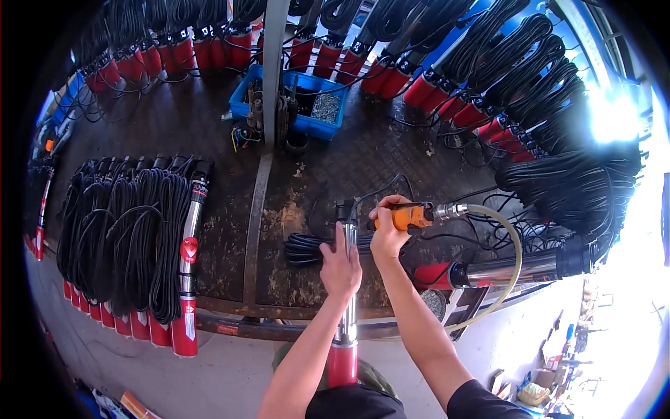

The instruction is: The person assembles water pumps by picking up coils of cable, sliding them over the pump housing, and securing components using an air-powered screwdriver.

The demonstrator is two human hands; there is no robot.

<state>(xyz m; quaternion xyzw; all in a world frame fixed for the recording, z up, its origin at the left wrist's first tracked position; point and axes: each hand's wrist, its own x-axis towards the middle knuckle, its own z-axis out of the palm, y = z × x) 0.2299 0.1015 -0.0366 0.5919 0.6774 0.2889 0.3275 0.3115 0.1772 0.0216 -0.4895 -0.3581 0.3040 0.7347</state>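
A long submersible pump, steel with a red lower end, lies lengthwise in front of me, reaching over the bench edge towards my body. My left hand rests on its steel tube, index finger stretched towards the black top end and thumb apart. To the right, my right hand is closed round an orange air screwdriver with a clear hose on its metal fitting. The tool's tip is hidden behind my fingers, close to the pump's top. A coiled black cable lies beside and behind the pump.
Several finished-looking pumps with bundled black cables lie at the left. More red-ended pumps line the far edge. A blue bin stands by a metal post. Another steel pump and a large cable heap are at the right.
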